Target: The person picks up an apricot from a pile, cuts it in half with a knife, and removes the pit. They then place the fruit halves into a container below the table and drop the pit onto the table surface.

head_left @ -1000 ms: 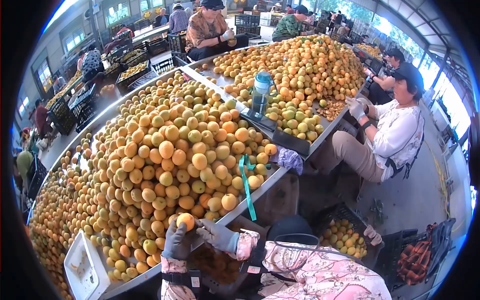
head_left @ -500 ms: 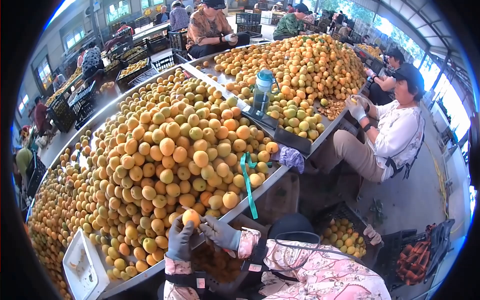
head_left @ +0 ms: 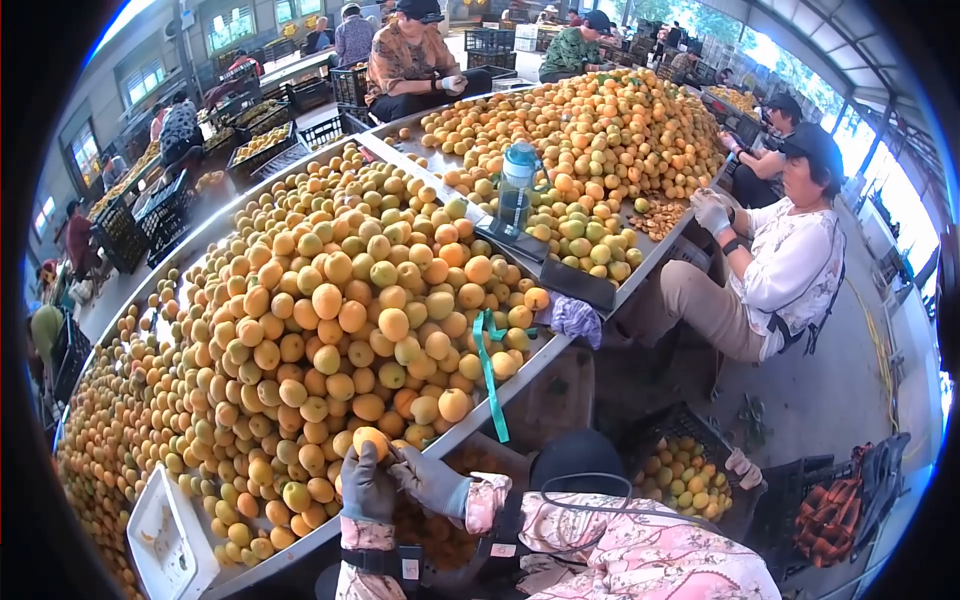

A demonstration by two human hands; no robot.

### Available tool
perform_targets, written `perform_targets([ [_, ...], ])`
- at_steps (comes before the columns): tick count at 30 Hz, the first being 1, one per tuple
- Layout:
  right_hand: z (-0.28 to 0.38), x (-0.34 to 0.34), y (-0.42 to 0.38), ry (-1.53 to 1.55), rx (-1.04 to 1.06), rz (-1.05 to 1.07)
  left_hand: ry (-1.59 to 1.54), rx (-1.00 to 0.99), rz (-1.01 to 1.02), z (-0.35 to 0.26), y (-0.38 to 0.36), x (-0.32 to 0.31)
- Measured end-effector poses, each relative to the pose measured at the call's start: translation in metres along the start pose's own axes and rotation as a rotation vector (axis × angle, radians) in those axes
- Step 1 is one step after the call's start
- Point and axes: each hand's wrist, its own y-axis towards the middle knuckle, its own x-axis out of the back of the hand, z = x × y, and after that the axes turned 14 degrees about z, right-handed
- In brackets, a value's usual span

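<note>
My left hand (head_left: 367,487), in a grey glove, is closed around an apricot (head_left: 371,443) that shows above the fingertips. My right hand (head_left: 434,478), gloved the same way, is beside it with fingers bent together close to the fruit. Whatever those right fingers grip is hidden. Both hands are at the near metal edge (head_left: 470,425) of a sorting table. Behind them rises a large heap of apricots (head_left: 330,300), yellow to greenish orange.
A white tray (head_left: 205,550) sits at the table's lower left. A green ribbon (head_left: 490,375) hangs over the edge, near a purple cloth (head_left: 572,318). A water bottle (head_left: 515,190) stands on the divider. To the right are a crate of apricots (head_left: 685,475) and a seated co-worker (head_left: 785,240).
Both hands have moved slightly left and down with the apricot, and the right hand's fingers have turned. The view has shifted a little. The co-worker at right has shifted their hands.
</note>
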Motion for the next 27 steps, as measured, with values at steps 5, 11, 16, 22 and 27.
perform_targets([
  [5,-0.017,0.005,0.008,-0.120,0.370,-0.188,0.034,0.072,-0.020,-0.004,0.001,-0.002],
  [11,-0.006,0.013,0.004,-0.376,0.300,-0.206,0.338,-0.025,-0.132,-0.004,0.006,0.003],
  [16,0.000,-0.001,0.006,-0.562,0.082,-0.185,0.166,0.098,-0.244,-0.010,0.008,-0.010],
  [22,-0.004,-0.009,0.017,-0.588,0.076,-0.180,0.228,0.006,-0.273,0.007,0.006,0.003],
  [27,-0.007,-0.019,0.024,-0.524,0.088,-0.214,0.100,0.013,-0.283,0.000,0.003,-0.007],
])
